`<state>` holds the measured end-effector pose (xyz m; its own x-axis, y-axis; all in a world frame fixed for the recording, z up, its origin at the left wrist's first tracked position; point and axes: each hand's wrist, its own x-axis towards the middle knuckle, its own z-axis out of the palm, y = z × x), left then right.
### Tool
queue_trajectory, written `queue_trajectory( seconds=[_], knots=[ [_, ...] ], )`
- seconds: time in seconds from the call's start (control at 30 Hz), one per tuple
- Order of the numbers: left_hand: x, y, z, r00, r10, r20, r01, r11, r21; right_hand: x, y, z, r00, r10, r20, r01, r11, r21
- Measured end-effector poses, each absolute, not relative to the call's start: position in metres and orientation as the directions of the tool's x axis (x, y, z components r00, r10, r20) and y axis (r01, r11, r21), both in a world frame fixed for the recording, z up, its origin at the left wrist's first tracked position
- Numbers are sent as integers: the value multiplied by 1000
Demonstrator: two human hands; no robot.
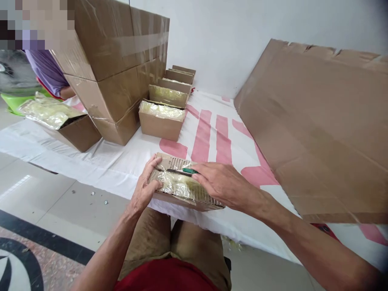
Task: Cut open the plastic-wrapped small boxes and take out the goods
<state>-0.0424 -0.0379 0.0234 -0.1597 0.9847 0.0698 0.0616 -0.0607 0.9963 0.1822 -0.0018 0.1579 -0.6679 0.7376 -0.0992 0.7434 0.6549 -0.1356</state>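
Note:
In front of me on the cloth lies a small cardboard box (176,197), its top partly opened, with crinkled clear-and-yellow plastic film (182,188) over the near part. My left hand (145,182) grips the box's left end, thumb on the near flap and fingers at the far side. Between the fingers of my right hand (216,180) is a small green tool (189,170), held at the dark slit across the box top. Its tip is too small to make out. Ridged corrugated card (178,163) shows along the far flap.
Taped large cartons (118,60) stand stacked at the left. A row of opened small boxes (162,123) runs behind, another film-topped box (75,129) sits left. A big cardboard sheet (318,133) leans right. A person's purple sleeve (47,72) shows far left.

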Motion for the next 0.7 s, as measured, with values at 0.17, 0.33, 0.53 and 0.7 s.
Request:
queue_trajectory(
  seconds=[0.17,0.33,0.53,0.7],
  knots=[
    [-41,-38,22,-160,985,62,27,-59,998,149,7,162,-656,699,-286,704,703,101],
    [-42,-38,19,-175,981,85,17,-83,996,136,3,173,-665,682,-304,661,727,186],
    [-41,-37,20,-195,977,88,51,-79,996,136,2,183,-721,610,-328,579,791,198],
    [-40,-36,18,-184,978,94,43,-88,995,160,4,171,-679,666,-309,640,743,196]
  ],
)
